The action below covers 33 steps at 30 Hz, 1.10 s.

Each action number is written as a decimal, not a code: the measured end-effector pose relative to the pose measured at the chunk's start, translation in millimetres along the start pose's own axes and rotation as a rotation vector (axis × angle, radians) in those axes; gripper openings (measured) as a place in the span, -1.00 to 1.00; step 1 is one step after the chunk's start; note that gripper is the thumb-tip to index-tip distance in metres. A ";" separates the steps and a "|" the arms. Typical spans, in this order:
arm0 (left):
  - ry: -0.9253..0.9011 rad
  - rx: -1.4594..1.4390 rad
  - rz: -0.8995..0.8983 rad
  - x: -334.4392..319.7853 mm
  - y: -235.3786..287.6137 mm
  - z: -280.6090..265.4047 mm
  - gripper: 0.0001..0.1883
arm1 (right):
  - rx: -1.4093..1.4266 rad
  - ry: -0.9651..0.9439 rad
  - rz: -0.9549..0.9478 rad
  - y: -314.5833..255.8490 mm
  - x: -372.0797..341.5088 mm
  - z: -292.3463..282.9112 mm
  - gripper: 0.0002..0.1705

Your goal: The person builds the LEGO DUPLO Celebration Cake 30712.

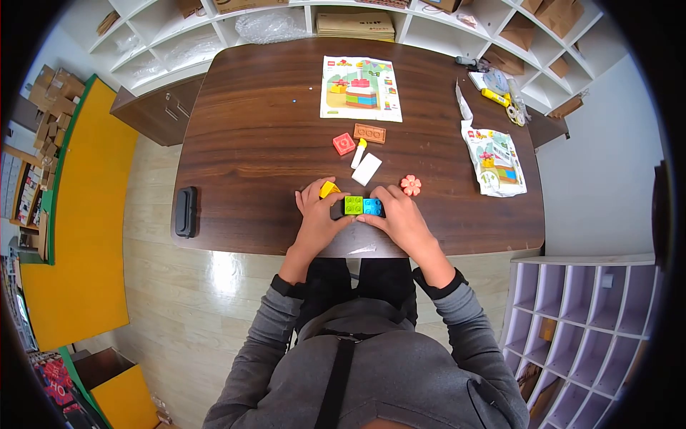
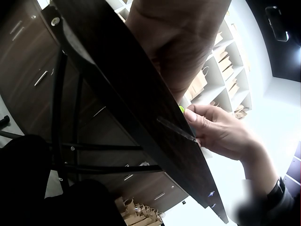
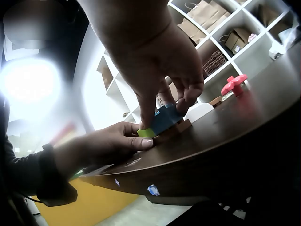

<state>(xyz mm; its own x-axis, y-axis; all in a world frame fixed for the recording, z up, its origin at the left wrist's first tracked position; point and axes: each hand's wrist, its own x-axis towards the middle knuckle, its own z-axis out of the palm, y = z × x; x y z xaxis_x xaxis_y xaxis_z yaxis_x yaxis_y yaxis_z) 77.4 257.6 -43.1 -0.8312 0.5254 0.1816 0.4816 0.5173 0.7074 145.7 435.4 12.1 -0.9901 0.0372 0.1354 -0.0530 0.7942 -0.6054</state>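
Near the table's front edge, a lime-green brick and a blue brick sit side by side between both hands. My left hand pinches the green brick from the left. From the right, my right hand grips the blue brick between thumb and fingers. In the right wrist view, a brown plate shows under the blue brick, low over the table. A yellow brick lies by the left fingers, partly hidden. In the left wrist view only a bit of the green brick shows.
Beyond the hands lie a white tile, a candle piece, a red brick, a brown brick and a pink flower. Further off are a picture sheet and a packet. A black case is left.
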 end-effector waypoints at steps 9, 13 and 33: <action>0.001 0.027 0.004 -0.4 5.7 -3.5 -0.58 | -0.044 -0.031 -0.059 5.6 6.0 0.0 -0.57; -0.002 0.030 -0.014 -0.1 6.2 -3.3 -0.59 | -0.137 -0.050 -0.103 4.2 9.1 -1.4 -0.53; -0.001 -0.005 -0.016 0.3 3.9 -1.6 -0.56 | -0.414 -0.170 -0.216 8.2 13.2 2.0 -0.52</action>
<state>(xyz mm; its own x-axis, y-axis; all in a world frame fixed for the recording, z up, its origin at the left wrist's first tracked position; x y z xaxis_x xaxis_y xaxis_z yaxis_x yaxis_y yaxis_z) 78.6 258.7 -39.2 -0.8385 0.5178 0.1698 0.4670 0.5221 0.7137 131.9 441.2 7.3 -0.9713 -0.2265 0.0727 -0.2369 0.9484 -0.2109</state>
